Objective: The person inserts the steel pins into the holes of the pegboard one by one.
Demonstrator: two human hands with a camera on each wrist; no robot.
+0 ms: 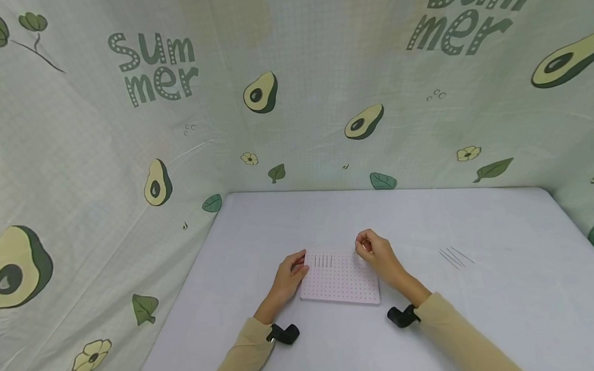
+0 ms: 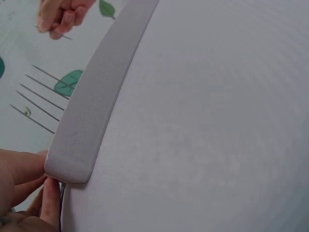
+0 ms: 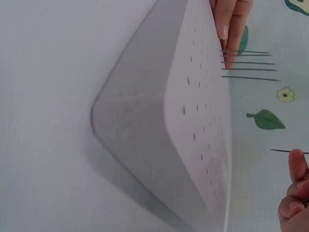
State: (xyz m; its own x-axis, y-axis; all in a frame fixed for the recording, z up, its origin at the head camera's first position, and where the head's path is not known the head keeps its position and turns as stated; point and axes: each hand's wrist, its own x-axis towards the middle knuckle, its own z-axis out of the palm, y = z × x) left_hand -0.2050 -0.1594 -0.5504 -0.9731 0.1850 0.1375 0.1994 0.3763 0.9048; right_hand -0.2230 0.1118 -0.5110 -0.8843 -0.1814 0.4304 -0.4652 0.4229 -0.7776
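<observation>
A pale pink pegboard (image 1: 339, 283) with rows of small holes lies on the table. Several thin dark needles (image 2: 36, 118) stand upright in its far left part, in a row. My left hand (image 1: 287, 275) holds the board at its left edge, thumb and fingers bent about the corner. Above the board's far right corner, my right hand (image 1: 378, 254) pinches one more thin needle (image 3: 280, 151) between thumb and fingertips. That needle is clear of the board, sticking out past the fingers in both wrist views.
Several loose needles (image 1: 453, 258) lie on the white table (image 1: 506, 309) to the right of my right hand. A cloth (image 1: 312, 68) printed with avocados and leaves hangs behind the table and at its sides. Black wrist cameras (image 1: 286, 334) sit on both wrists.
</observation>
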